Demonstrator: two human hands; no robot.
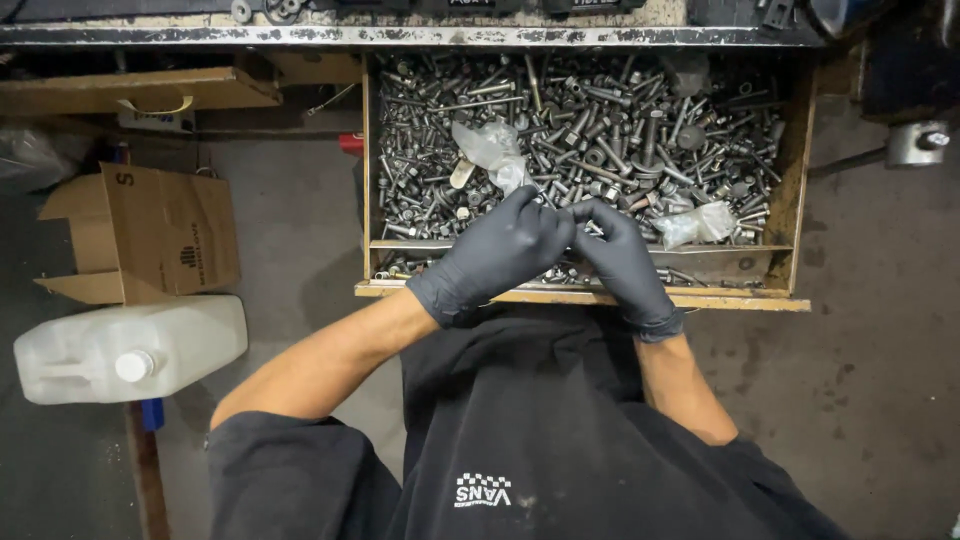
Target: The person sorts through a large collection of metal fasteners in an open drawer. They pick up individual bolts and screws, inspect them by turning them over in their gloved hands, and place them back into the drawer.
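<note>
Head view, single entry: pulled-out wooden drawer (800, 180) beneath a workbench edge (400, 35), filled with a loose heap of steel bolts, nuts and washers (620, 130); a narrow front compartment (700, 268) holds a thinner scatter. Two crumpled clear plastic bags lie on the heap, one (490, 150) above the hands, one (700, 224) at the right. Left hand (500, 250), black-gloved, and right hand (620, 255), likewise gloved, meet over the front middle of the drawer, fingertips pressed together around a small fastener (585, 228); the piece is largely hidden, so its kind cannot be told, nor which hand bears it. Both grips closed, pinching. Step in hand, by judgement: sorting or fitting a small part picked from the heap. A next move would call for fine fingertip control, kept over the drawer so a dropped piece lands back in it. Floor at left: open cardboard box (165, 235), white plastic jug (130, 350) lying on its side, cap toward the camera.
</note>
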